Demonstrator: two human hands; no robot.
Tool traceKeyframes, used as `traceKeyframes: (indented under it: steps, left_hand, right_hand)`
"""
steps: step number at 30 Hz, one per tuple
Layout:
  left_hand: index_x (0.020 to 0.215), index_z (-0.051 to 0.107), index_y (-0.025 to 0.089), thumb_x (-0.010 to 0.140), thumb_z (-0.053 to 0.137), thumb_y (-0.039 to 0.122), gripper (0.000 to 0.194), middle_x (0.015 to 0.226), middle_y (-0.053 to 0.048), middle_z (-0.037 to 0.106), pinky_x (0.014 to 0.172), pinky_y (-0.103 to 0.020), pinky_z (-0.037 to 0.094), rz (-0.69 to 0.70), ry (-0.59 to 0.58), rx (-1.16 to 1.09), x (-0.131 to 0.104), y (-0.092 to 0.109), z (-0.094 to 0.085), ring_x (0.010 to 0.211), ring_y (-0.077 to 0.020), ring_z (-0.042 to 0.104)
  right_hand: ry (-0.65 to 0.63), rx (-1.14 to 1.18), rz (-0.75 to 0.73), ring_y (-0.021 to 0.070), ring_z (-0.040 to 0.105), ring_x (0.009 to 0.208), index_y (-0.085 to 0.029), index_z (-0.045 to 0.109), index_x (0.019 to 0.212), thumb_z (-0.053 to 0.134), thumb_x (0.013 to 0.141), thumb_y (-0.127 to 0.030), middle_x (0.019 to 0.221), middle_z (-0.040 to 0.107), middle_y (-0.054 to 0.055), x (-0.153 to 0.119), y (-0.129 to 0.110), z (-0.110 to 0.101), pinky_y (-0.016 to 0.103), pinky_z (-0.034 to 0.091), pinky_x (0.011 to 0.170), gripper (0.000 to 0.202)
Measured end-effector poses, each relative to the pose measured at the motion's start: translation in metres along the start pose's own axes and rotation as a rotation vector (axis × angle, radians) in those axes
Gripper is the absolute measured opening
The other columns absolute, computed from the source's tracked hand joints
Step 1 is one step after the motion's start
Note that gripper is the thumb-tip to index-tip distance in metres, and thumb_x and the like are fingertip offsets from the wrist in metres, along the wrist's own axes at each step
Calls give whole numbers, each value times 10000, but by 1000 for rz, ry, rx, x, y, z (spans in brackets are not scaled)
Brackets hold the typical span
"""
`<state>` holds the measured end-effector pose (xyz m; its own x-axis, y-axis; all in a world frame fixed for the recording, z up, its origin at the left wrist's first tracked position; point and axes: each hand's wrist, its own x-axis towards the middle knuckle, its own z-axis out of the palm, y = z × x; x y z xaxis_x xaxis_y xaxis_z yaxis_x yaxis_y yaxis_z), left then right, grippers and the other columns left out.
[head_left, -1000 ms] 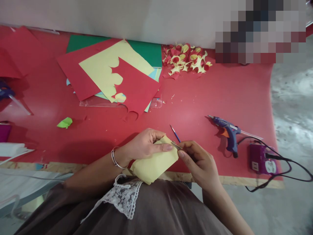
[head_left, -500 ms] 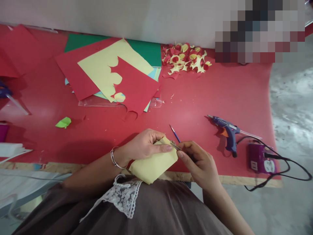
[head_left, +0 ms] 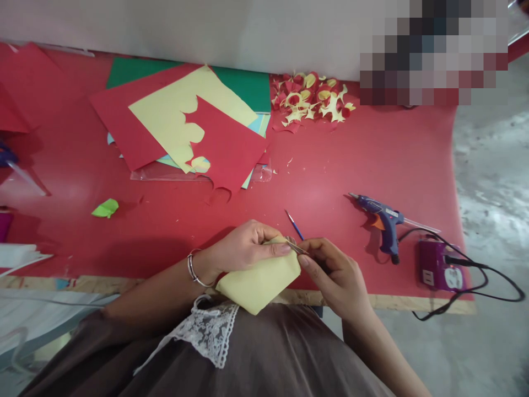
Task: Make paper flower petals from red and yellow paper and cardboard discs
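A pale yellow sheet of paper (head_left: pixel 260 281) is pinched in my left hand (head_left: pixel 252 248), thumb on top, over the table's front edge. My right hand (head_left: pixel 334 273) is closed on a thin metal tool, seemingly small scissors (head_left: pixel 296 247), whose tip meets the paper's upper right edge beside my left thumb. The far ends of its blades are partly hidden by the paper and fingers. Just beyond my right fingertips lies a blue brush-like stick (head_left: pixel 294 224) on the red table (head_left: pixel 314 187).
Red sheets (head_left: pixel 231 149), a yellow sheet (head_left: pixel 157 110) and a green one (head_left: pixel 136 69) overlap at the back. Right of them lie cut scraps (head_left: pixel 309 99). A glue gun (head_left: pixel 384 218) and purple box (head_left: pixel 440 264) with a cable are at right, a green paper leaf (head_left: pixel 106 208) at left.
The yellow paper has tilted slightly, its lower corner a bit further down. The metal tool has shifted a little at the paper's edge. Both hands keep their holds.
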<state>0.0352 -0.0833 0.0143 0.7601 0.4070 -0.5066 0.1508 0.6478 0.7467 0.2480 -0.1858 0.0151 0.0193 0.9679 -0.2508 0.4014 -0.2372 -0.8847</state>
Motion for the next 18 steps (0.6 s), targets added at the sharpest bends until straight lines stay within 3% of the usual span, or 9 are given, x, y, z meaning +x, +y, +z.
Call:
traceKeyframes:
  steps: [18]
  left_hand:
    - [719, 677, 149, 816, 897, 490, 418, 635, 22, 609, 464, -188, 383, -56, -42, -89, 0, -2, 0, 538, -93, 545]
  right_hand:
    - [-3, -2, -9, 151, 629, 623, -218, 721, 1016, 670, 1013, -503, 774, 752, 21, 0, -2, 0, 247, 473, 545, 289]
